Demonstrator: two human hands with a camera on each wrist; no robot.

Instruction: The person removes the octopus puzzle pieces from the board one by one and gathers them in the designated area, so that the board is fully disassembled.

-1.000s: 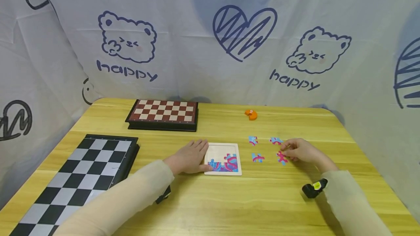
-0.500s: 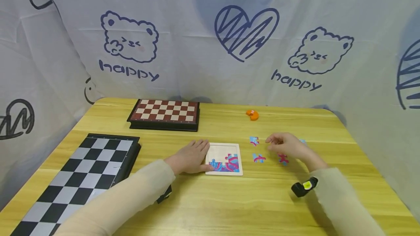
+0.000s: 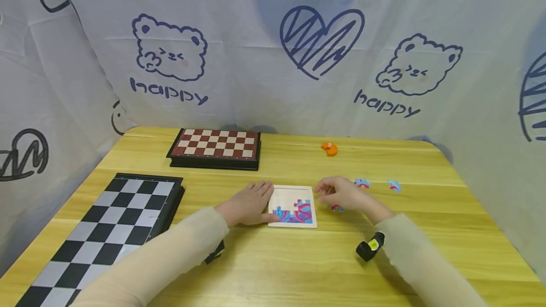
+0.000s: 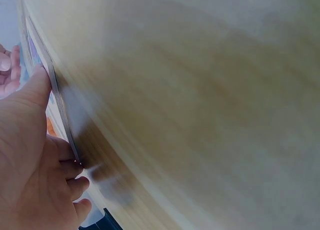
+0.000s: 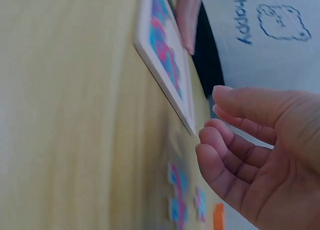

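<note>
My left hand (image 3: 247,204) lies flat at the left side of a small square puzzle tray (image 3: 314,207), thumb over its near left corner and fingers straight along its edge. Blue, purple and pink pieces (image 3: 302,216) fill the tray's near side and right part. Just right of the tray hovers my right hand (image 3: 341,192). In the right wrist view its fingers (image 5: 212,162) curl loosely and no piece shows between them. Loose puzzle pieces lie near it: one (image 3: 363,183) behind, another (image 3: 394,185) farther right, a third (image 3: 337,208) partly under the hand.
A brown-and-cream chessboard box (image 3: 213,146) stands at the back, and a larger black-and-white chessboard (image 3: 128,217) fills the left side. An orange ring-shaped piece (image 3: 329,149) sits toward the back edge. A white printed curtain (image 3: 243,84) hangs behind the table.
My right hand has moved left from the loose pieces to beside the tray, uncovering the pieces behind and farther right. My left hand stays on the tray.
</note>
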